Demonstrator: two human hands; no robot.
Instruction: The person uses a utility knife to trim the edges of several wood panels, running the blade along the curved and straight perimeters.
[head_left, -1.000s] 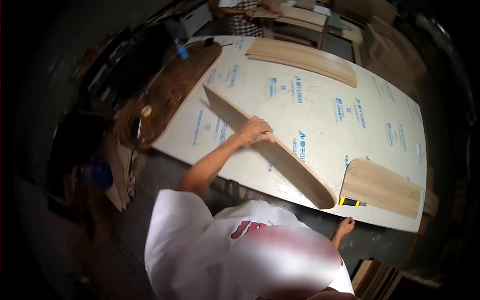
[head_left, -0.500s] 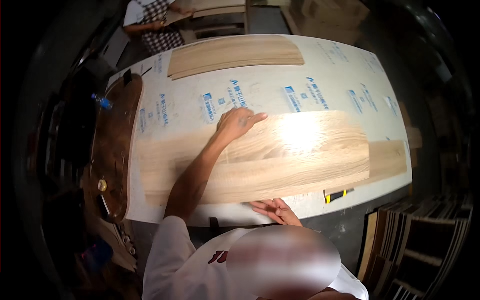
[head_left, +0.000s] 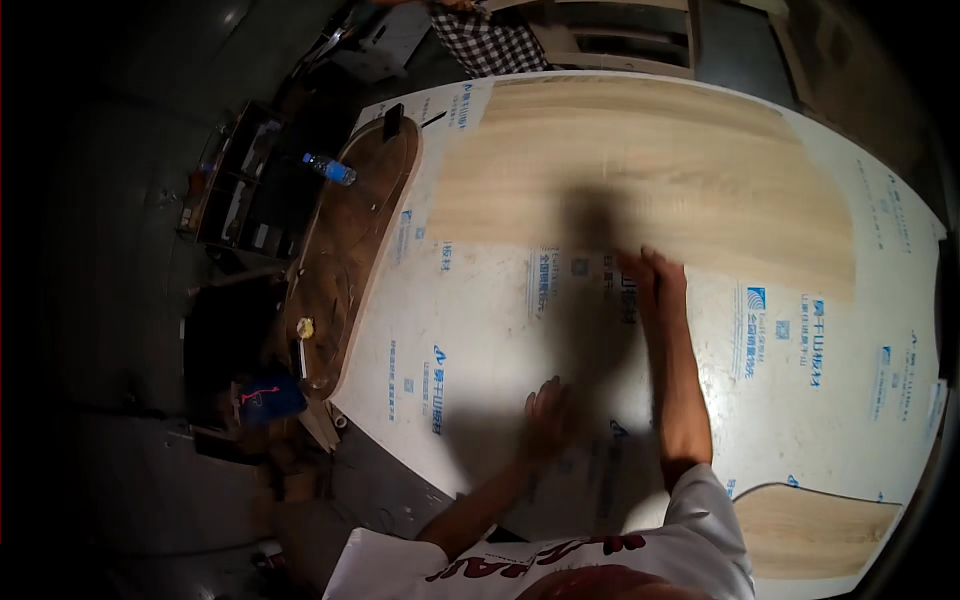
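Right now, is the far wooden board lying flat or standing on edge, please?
The far wooden board appears flat: its broad, grained face shows, spread over the white tabletop.

From my end R hand [head_left: 664, 280] is blurry, can't tell if it touches the far wood board [head_left: 640, 165], itself smeared. L hand [head_left: 548, 418] is dim in shadow, fingertips unclear. Co-worker's checked cloth [head_left: 490, 45] runs off top edge, white shirt [head_left: 390, 565] off btm; yellow bit [head_left: 306, 327] too small to ID
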